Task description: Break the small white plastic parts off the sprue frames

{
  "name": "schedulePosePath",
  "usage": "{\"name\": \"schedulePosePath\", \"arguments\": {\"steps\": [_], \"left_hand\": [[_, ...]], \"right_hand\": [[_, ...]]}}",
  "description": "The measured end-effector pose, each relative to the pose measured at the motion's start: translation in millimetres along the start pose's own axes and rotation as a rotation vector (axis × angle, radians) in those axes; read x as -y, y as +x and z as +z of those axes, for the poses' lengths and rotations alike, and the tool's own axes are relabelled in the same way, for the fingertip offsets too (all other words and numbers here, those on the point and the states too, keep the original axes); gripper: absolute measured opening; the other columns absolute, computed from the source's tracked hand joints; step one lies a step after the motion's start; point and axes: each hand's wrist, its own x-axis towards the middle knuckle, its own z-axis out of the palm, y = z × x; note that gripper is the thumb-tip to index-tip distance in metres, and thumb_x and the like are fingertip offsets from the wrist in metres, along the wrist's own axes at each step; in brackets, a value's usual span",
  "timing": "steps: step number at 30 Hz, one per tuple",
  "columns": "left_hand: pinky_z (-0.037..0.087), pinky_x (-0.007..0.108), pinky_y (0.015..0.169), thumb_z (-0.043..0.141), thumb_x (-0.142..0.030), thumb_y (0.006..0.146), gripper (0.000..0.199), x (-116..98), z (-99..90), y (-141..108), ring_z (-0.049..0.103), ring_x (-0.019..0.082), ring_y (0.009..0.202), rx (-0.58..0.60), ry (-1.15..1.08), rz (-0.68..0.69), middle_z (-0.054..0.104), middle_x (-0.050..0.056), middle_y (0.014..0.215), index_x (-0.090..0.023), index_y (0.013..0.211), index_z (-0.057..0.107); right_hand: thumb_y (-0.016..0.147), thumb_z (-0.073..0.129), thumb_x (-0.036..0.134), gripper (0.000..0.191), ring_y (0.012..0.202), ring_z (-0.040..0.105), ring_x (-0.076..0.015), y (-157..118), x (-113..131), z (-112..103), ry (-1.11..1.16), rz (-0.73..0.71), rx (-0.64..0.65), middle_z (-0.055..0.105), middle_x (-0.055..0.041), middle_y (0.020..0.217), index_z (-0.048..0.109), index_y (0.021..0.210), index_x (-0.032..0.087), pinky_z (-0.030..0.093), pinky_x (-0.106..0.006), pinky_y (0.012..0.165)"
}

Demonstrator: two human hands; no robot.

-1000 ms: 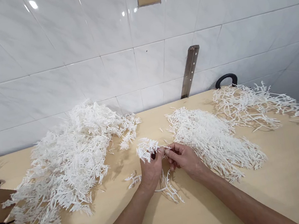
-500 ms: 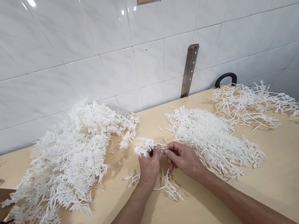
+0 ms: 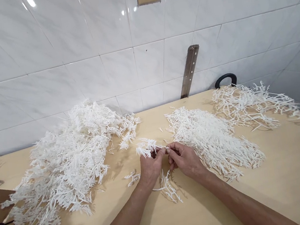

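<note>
My left hand [image 3: 151, 167] is closed on a white plastic sprig [image 3: 145, 147], whose bushy needle tips stick out to the left past the fingers. Thumb and fingertips of my right hand [image 3: 183, 158] pinch the thin stem end, almost touching the left thumb. What exactly lies between the right fingertips is too small to make out. Just below the hands, bare white branched stems [image 3: 169, 188] lie on the wooden table [image 3: 165, 222]. A small forked piece [image 3: 133, 178] rests to the left of my left wrist.
A large heap of white sprigs [image 3: 75, 156] spreads over the left side. Right of my hands lies a flatter pile of needle-like pieces [image 3: 212, 137], with bare branches [image 3: 252, 105] behind it. A metal strip [image 3: 189, 71] and black handle [image 3: 225, 78] stand by the tiled wall.
My left thumb and fingers have shifted slightly right, closing up against the right fingertips. The sprig has moved a little to the right with them. The piles stay as they were.
</note>
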Motion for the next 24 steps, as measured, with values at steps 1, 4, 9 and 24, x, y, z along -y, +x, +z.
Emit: {"name": "schedulePosePath", "arguments": {"steps": [1,4,9,24], "left_hand": [[0.047,0.029,0.072,0.073,-0.037,0.072,0.022,0,0.1,0,0.063,0.019,0.074,0.0,-0.002,-0.005,0.068,0.004,0.071,-0.016,0.072,0.068],[0.047,0.029,0.071,0.072,-0.034,0.071,0.019,2,1.7,0,0.062,0.018,0.071,-0.03,0.025,0.004,0.067,0.003,0.069,-0.016,0.068,0.066],[0.047,0.03,0.07,0.072,-0.032,0.069,0.019,-4,6.7,-6,0.061,0.019,0.066,-0.084,-0.01,0.025,0.067,0.003,0.066,-0.017,0.064,0.061],[0.043,0.026,0.067,0.075,-0.045,0.071,0.032,-1,-3.6,2,0.052,0.014,0.065,-0.081,-0.051,-0.054,0.053,-0.003,0.06,-0.018,0.066,0.057]], "right_hand": [[0.086,0.057,0.038,0.019,0.044,0.061,-0.015,0,0,0,-0.002,-0.001,-0.005,0.06,0.0046,0.057,0.061,0.09,0.02,0.053,-0.027,0.047],[0.084,0.058,0.036,0.018,0.043,0.062,-0.0162,-1,0,2,-0.043,0.015,-0.033,0.06,0.004,0.056,0.062,0.09,0.02,0.054,-0.029,0.046],[0.081,0.057,0.03,0.011,0.049,0.066,-0.0184,2,-1,5,-0.143,0.077,-0.09,0.066,0.0004,0.058,0.063,0.083,0.021,0.054,-0.028,0.046],[0.084,0.06,0.042,0.027,0.052,0.067,-0.0178,11,7,-42,-0.399,-0.122,-0.533,0.07,-0.0063,0.08,0.059,0.097,0.019,0.053,-0.03,0.052]]}}
